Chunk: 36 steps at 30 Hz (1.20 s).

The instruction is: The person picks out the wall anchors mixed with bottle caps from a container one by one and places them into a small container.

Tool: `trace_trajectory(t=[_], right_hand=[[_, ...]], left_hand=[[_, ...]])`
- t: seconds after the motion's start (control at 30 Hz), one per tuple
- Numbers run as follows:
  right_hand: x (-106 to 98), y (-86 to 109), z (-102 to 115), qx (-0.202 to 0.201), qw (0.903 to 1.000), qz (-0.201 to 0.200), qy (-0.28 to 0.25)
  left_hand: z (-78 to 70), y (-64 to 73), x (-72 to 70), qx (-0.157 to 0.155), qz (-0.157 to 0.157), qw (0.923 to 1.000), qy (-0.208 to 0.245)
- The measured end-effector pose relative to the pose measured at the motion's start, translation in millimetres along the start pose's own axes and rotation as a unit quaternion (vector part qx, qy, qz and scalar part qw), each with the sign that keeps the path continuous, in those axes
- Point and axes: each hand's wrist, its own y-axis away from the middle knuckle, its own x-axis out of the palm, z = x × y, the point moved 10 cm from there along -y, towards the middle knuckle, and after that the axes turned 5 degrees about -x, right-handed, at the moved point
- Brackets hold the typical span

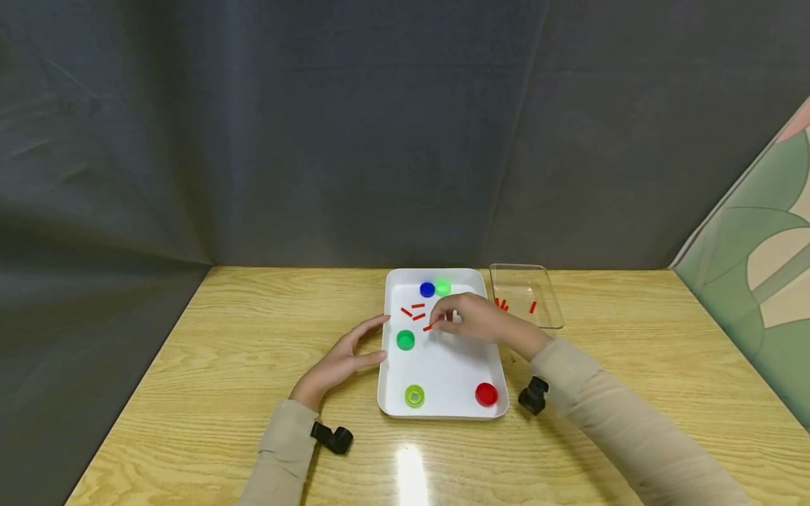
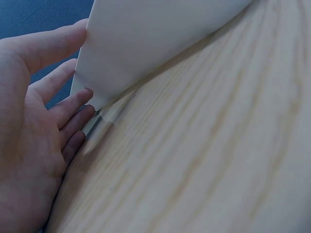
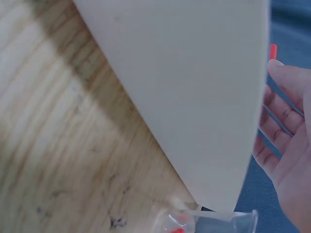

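Note:
My right hand (image 1: 473, 318) is over the white tray (image 1: 446, 369), pinching a small red stick (image 1: 427, 328) between thumb and fingertip. In the right wrist view the red stick (image 3: 273, 51) pokes up past the thumb. Several more red sticks (image 1: 406, 312) lie loose on the tray floor, just left of that hand. At the tray's left side my left hand (image 1: 338, 364) rests its spread fingertips and thumb against the outer wall; in the left wrist view its fingers (image 2: 63, 39) reach the wall. A green cap (image 1: 406, 340) sits between the two hands.
Blue (image 1: 427, 289) and light green (image 1: 443, 287) caps sit at the tray's far end, a yellow-green cap (image 1: 414, 396) and a red cap (image 1: 486, 394) at its near end. A clear box (image 1: 538, 281) with several red sticks stands right of the tray, before a dark curtain (image 1: 380, 140).

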Motion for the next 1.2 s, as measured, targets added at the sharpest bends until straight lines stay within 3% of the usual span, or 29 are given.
trace_trajectory(t=[0.3, 0.57, 0.97, 1.2], right_hand=[[-12.2, 14.3, 7.4, -0.001, 0.9996, -0.022, -0.017], [-28.4, 32.2, 7.5, 0.011, 0.9979, -0.063, 0.001], [-41.8, 59.3, -3.7, 0.043, 0.9924, -0.114, -0.012], [-54.0, 75.0, -10.3, 0.042, 0.9870, -0.155, -0.014]], left_hand=[[0.0, 0.2, -0.5, -0.003, -0.002, 1.0000, 0.003], [-1.0, 0.2, 0.2, -0.001, 0.001, 1.0000, 0.006], [-2.6, -0.3, 0.7, 0.002, 0.001, 1.0000, 0.005], [-1.9, -0.2, 0.6, 0.002, 0.001, 1.0000, 0.002]])
